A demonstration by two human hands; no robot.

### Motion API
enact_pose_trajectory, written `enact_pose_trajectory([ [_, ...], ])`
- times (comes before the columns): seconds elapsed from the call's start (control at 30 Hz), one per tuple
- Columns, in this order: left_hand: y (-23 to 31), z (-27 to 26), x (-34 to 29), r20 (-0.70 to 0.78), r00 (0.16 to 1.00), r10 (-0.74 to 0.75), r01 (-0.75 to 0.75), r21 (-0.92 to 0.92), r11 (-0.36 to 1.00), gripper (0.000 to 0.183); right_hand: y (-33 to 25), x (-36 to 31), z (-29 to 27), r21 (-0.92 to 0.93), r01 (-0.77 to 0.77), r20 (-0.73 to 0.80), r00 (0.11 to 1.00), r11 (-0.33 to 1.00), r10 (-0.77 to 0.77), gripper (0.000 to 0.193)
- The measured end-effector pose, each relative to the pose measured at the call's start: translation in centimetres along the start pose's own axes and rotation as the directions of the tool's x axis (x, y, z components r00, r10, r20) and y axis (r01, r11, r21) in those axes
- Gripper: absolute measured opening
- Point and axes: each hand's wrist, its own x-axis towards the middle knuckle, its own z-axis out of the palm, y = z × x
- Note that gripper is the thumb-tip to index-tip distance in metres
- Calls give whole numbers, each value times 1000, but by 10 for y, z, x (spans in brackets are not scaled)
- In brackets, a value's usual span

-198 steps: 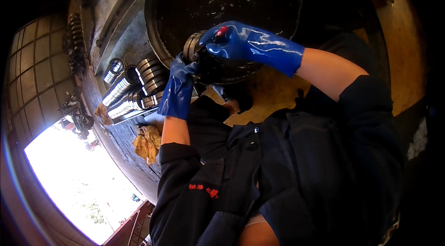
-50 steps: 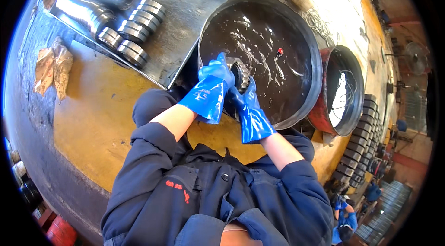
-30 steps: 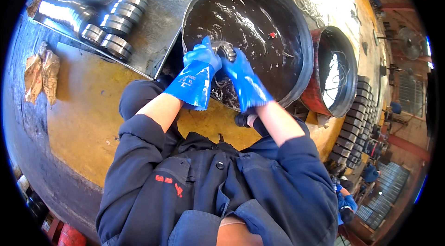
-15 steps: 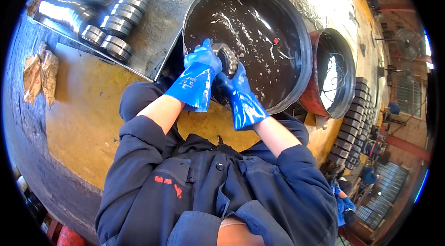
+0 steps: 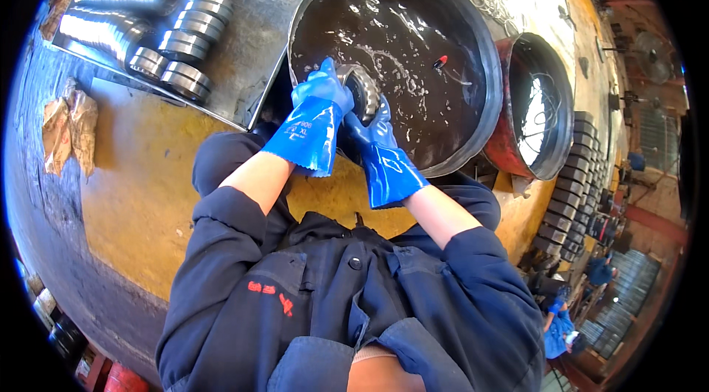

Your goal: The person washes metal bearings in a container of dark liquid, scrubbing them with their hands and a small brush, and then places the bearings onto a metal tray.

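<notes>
Over the near side of a big round tub of dark liquid, I hold a metal roller bearing tilted up between both hands. My left hand, in a long blue rubber glove, is closed on its left side. My right hand, gloved the same way, grips its lower right edge. The rollers show around the ring; my fingers hide part of it. A small red and black piece lies at the liquid's surface, right of the bearing.
At the left, a metal table bears stacked shiny bearing rings. A red drum stands right of the tub, beside rows of dark rings. Crumpled brown paper lies far left. Another person is at the lower right.
My hands keep their grip on the bearing, with only a slight shift. The ripples differ, and the small red piece has turned to show its dark end. The whole view has shifted a little.
</notes>
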Motion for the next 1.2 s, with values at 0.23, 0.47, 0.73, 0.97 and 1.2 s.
enact_pose_trajectory([
  [0.23, 16, -15, -9, 35, 999, 5, -3, -66, 998, 82, -20, 79, -69, 214, -72, 531, 846, 974, -55, 76],
  [0.47, 13, -5, -4, 24, 999, 49, -48, -29, 998, 84, 41, 11, 32, 4, 201, -183, 963, 980, -197, 79],
  [0.73, 10, -8, -4, -23, 999, 33, -34, -61, 998, 79, -18, 29, -55, 623, -37, 162, 983, 781, -82, 64],
  [0.97, 4, -2, 0, -2, 999, 48, -48, -3, 999, 80, -3, 18, -11, 558, -37, 48, 999, 829, 13, 72],
  [1.2, -2, -3, -2, -20, 1000, 21, -22, -55, 998, 81, -16, 20, -24, 323, -281, 195, 954, 904, 227, 83],
])
